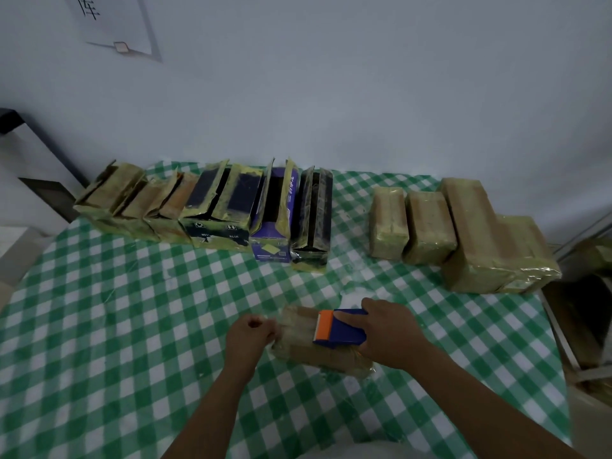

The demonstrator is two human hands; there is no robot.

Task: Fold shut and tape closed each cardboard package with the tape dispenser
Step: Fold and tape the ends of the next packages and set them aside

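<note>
A small brown cardboard package [299, 346], covered in clear tape, lies on the green checked tablecloth [132, 309] in front of me. My right hand [390, 332] grips a blue tape dispenser [344, 327] with an orange blade end, pressed on top of the package. My left hand [250, 337] is closed on the package's left end, fingers pinched at the tape there.
A row of open-flapped packages [212, 207] stands along the back left of the table. Closed, taped packages [463, 233] sit at the back right, the largest near the table's right edge. A wall rises behind. Dark furniture stands at the left and clutter at the right.
</note>
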